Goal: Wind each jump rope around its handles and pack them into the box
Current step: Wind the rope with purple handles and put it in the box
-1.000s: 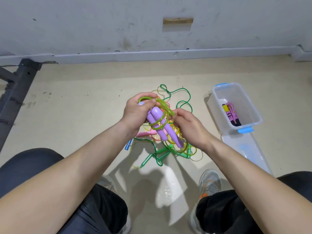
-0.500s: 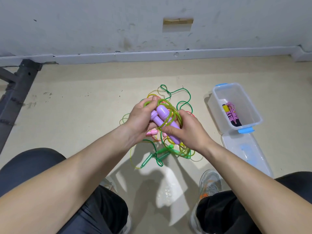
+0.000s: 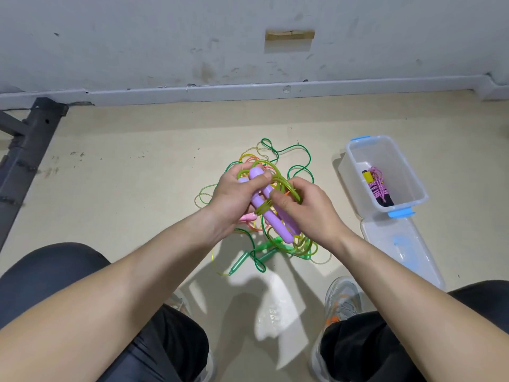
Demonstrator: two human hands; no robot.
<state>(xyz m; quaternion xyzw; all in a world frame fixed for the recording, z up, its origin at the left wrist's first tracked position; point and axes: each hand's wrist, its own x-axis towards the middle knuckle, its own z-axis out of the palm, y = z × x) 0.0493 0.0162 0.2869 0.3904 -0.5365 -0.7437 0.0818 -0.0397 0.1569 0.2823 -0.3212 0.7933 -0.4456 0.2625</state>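
**On the floor before a seated person: jump ropes, box and lid**

On the pale floor [image 3: 124, 188], between the person's knees and the wall, the following are seen.

1. Purple handles [image 3: 271, 216], a pair, side by side and slanted, held above the pile. A few turns of yellow-green rope [image 3: 278, 175] cross their middle; the rest of it hangs in loose loops around both hands.
2. Left hand [image 3: 234, 197]: fingers curled round the upper ends of the purple handles, gripping them.
3. Right hand [image 3: 308, 210]: fingers bent, thumb and forefinger pinching the yellow-green rope against the handles' middle.
4. Pile of loose ropes [image 3: 297, 158] on the floor directly beneath the hands: dark green, yellow and pink-red cords tangled together. Green handles [image 3: 242, 261] lie at its near edge; a pink handle [image 3: 246, 216] shows under the left hand.
5. Box [image 3: 355, 158], clear plastic with blue latches, open, on the floor to the right of the pile and apart from it. Inside lies one wound rope [image 3: 377, 186]: pink cord around dark handles, a yellow end showing.
6. Lid [image 3: 399, 246], clear, flat on the floor, at the box's near end.
7. Dark metal frame [image 3: 24, 150], far left, against the wall.
8. Grey shoe [image 3: 341, 299] with orange marks, below the right forearm.
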